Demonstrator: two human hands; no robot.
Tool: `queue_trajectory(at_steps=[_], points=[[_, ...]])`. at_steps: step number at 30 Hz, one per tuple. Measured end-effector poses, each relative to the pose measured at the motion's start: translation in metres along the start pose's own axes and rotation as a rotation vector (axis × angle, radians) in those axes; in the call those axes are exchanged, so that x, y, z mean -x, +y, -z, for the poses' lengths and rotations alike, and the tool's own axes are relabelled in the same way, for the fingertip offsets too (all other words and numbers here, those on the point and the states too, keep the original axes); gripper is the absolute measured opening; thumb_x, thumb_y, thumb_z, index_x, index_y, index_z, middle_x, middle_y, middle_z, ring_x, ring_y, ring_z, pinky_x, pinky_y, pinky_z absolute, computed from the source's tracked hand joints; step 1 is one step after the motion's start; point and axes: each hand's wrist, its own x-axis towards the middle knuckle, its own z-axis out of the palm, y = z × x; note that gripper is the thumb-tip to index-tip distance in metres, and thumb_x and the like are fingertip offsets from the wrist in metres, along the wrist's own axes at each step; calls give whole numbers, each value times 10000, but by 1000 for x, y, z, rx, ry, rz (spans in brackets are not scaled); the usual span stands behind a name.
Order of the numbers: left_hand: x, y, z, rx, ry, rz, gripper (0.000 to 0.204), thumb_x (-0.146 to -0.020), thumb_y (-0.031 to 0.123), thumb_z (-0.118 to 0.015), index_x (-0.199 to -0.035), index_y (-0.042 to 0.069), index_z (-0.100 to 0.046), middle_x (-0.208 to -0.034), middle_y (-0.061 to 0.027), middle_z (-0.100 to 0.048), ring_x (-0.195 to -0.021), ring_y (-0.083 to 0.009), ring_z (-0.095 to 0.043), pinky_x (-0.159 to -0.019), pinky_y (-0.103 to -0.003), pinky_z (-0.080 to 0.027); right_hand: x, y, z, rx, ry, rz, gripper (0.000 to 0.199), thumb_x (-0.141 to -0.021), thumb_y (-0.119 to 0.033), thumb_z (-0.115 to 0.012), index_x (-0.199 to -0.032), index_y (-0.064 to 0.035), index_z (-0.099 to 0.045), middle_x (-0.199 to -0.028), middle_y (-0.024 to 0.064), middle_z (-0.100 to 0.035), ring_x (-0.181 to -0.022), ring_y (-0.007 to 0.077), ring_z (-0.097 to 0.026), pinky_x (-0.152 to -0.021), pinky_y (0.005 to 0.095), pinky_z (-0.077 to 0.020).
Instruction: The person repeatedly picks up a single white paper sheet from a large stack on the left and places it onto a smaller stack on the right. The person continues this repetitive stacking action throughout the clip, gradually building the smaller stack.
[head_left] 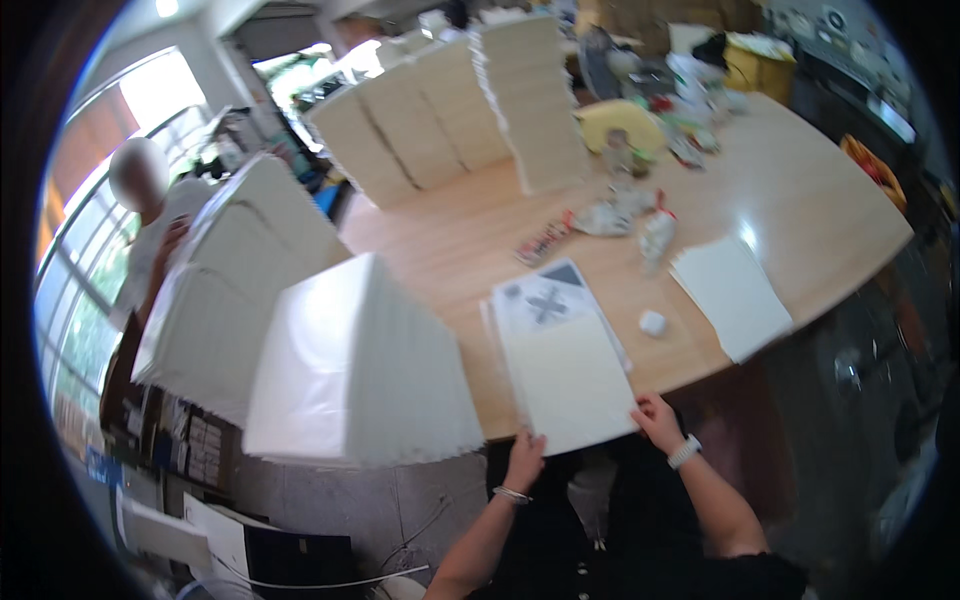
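Note:
A cream sheet of paper (572, 385) juts over the table's near edge, and I grip it by both near corners. My left hand (525, 459) pinches the left corner; my right hand (656, 422) pinches the right one. Under the sheet's far end lies a printed page (548, 298) with a dark cross-shaped figure and a dark corner. Other paper edges show beside it, though how many is hidden. A small white rounded object (652, 323) sits to the right of the sheet. Farther right is a loose stack of pale sheets (733, 297).
Tall paper stacks (365, 370) stand at the left, with more stacks (530, 105) at the back of the wooden table (440, 240). Plastic packets (605, 217) and a yellow rounded thing (620, 127) lie farther off. Another person (160, 235) stands behind the left stacks.

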Motion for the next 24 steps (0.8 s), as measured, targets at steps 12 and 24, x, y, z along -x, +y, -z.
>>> queue_trajectory(at_steps=[12,24], points=[[141,232,101,-680,210,-792,266,-798,118,-509,-1029,10,-435,-558,-91,-488,-461,-214,-495,-419,-319,-395,16,-158,-101,-298,-281,359,338,-776,-51,-535,-1106,0,-481,-736,-23,-494,-650,41,-449,-571,176,-382],[127,203,294,-407,776,-657,379,-849,226,-380,-1135,-16,-436,-1227,-122,-388,-1139,-227,-337,-955,-333,-244,11,-268,-231,-89,-503,799,254,-833,-167,-479,-1026,-23,-561,-730,25,-582,-548,97,-490,-509,222,-404]])
